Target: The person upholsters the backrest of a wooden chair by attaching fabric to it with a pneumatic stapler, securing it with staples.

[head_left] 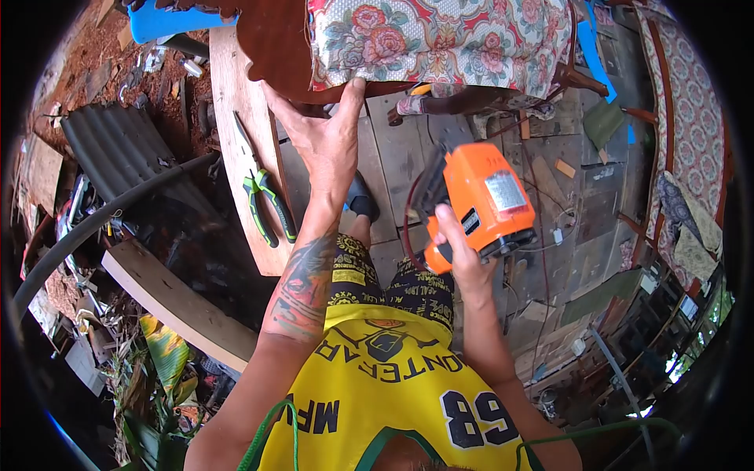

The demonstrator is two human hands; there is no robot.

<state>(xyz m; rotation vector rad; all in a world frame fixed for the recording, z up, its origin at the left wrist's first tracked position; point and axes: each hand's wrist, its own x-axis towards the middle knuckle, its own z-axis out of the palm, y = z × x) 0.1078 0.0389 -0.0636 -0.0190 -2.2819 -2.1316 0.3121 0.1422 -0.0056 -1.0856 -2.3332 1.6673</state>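
My left hand (323,145) grips the near edge of a wooden chair part (271,47) covered with floral upholstery fabric (440,43). Its thumb presses on the fabric's edge, while the other fingers are partly hidden against the dark carved wood. In my right hand (470,263) is an orange pneumatic staple gun (491,188), held by its handle, apart from the chair part. The tool's dark nose end is blurred and points up and away from me. Green-and-black long-nose pliers (263,192) lie on a pale wooden plank (243,133) left of my left forearm.
A wooden plank floor (400,149) spreads below, with a thin hose (542,322) and scraps of wood. Another piece of patterned upholstered furniture (691,118) stands at the right. Corrugated sheet (118,149), a black pipe (102,212) and a curved board (177,302) lie at the left.
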